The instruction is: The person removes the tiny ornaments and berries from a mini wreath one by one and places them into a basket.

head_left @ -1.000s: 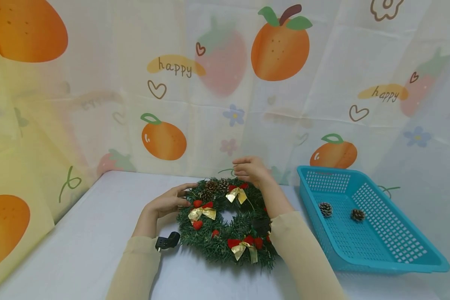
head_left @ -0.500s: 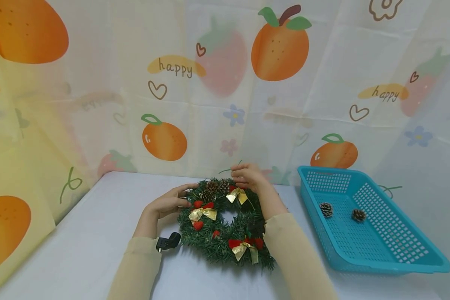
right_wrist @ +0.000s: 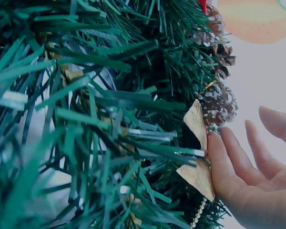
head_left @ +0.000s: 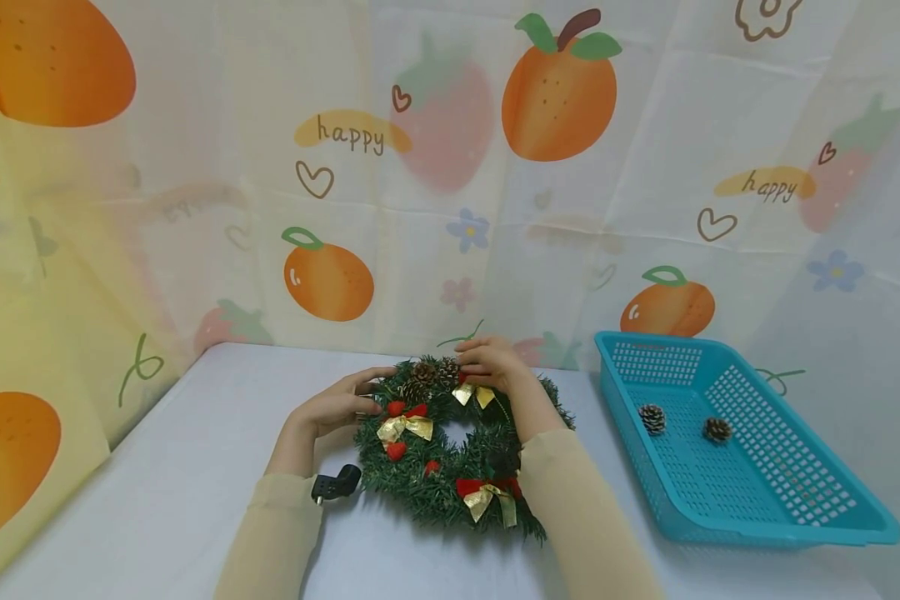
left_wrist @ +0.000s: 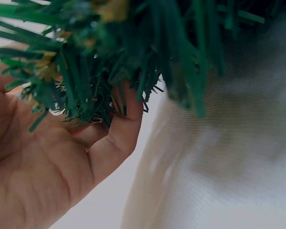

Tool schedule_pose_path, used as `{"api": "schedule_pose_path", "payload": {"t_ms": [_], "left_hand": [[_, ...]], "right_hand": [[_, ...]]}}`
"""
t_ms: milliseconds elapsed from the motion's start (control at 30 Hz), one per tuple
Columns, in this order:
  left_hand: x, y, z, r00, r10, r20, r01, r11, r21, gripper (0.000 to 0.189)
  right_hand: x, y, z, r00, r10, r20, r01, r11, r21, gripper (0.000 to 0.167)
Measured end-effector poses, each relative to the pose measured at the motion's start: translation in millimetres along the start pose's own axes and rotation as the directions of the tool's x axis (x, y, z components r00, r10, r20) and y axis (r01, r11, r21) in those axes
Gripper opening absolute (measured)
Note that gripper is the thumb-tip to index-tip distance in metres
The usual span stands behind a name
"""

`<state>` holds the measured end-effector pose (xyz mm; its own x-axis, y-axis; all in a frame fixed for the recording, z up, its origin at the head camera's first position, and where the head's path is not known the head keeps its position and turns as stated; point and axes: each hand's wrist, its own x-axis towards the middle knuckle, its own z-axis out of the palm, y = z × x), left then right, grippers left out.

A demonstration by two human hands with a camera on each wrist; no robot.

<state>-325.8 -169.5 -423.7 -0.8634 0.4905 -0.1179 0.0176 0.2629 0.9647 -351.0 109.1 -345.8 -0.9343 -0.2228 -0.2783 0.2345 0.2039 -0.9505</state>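
Observation:
A green tinsel wreath point(head_left: 405, 492) with red berries and gold-and-red bows lies on the white table. My left hand point(head_left: 337, 404) holds its left edge; in the left wrist view the fingers point(left_wrist: 126, 124) curl up into the green needles point(left_wrist: 81, 81). Over the back of the wreath is my right hand point(head_left: 492, 362), fingers loosely extended. The right wrist view has its fingertips right at a gold bow point(right_wrist: 198, 179), beside a frosted pine cone point(right_wrist: 221, 102). More brown cones point(head_left: 417, 383) cluster at the back left of the wreath.
To the right stands a blue plastic basket point(head_left: 776, 529) with two pine cones point(head_left: 652, 419) inside. A black camera mount point(head_left: 336, 483) sits at the left wrist. Behind the table point(head_left: 172, 467) hangs a fruit-printed curtain point(head_left: 420, 250).
My right hand has come down and slightly left, from above the wreath's back edge to the gold bow there. The left hand stays where it was.

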Motion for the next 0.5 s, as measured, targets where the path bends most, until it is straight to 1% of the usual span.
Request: {"api": "schedule_pose_path", "payload": {"t_ms": [200,367,500], "left_hand": [[-2.1,1.1,-0.7,1.000,0.005,0.008,-0.005,1.000,-0.003,0.075],[-0.5,0.9,-0.6,1.000,-0.001,0.007,0.001,1.000,-0.014,0.075],[0.4,0.5,-0.7,1.000,0.001,0.012,-0.001,1.000,-0.016,0.075]], "right_hand": [[1.2,-0.7,4.9,1.000,0.006,-0.004,-0.006,1.000,-0.019,0.045],[2.2,0.2,7.8,1.000,0.006,0.007,-0.006,0.999,-0.037,0.050],[3.0,1.1,9.4,1.000,0.002,0.013,-0.002,0.998,-0.060,0.051]]}}
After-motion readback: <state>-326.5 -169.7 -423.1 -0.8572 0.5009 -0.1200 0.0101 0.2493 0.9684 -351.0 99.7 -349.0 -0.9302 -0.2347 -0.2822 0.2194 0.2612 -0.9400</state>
